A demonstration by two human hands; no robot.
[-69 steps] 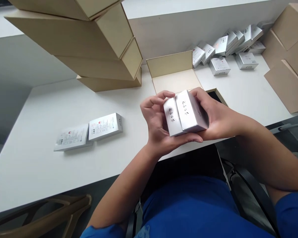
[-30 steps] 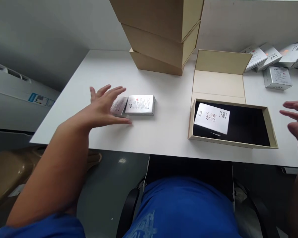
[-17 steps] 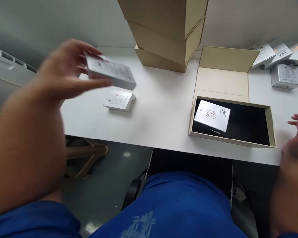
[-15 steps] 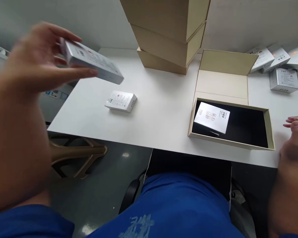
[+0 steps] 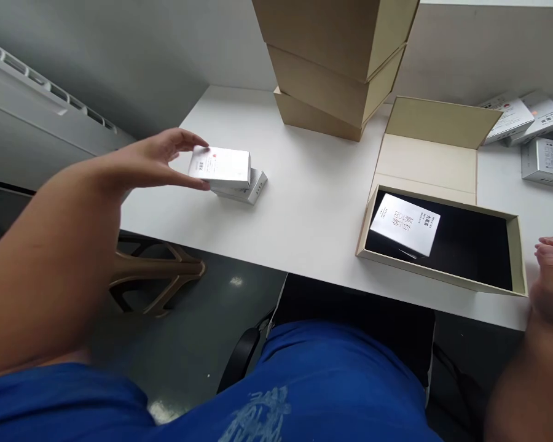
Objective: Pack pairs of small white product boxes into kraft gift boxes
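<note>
The left hand (image 5: 161, 162) is reaching out over the left part of the bench (image 5: 304, 202) and is gripping a small box (image 5: 221, 166) by its near end, with the thumb along the lower edge and the fingers over the upper edge. The box is flat, rectangular and silvery white. Its broad printed face is pointing up, showing a small red mark and a few lines of dark print near the held end. It is sitting roughly level, directly over a second small box (image 5: 253, 189) of the same kind that is lying on the bench. It is covering most of that box, and I cannot tell whether the two are touching.

The right hand (image 5: 550, 276) is hanging at the right edge of the view with its fingers loosely apart, holding nothing, just beside the right corner of an open gift box (image 5: 442, 279). That tan box has a dark lining, and a silver box (image 5: 405, 224) with dark lettering is lying tilted in its left end. Its lid (image 5: 431, 162) is folding back behind it.

Farther back, a stack of tan boxes (image 5: 336, 67) is standing on the bench, and more silver boxes (image 5: 546, 159) are lying at the far right.
</note>
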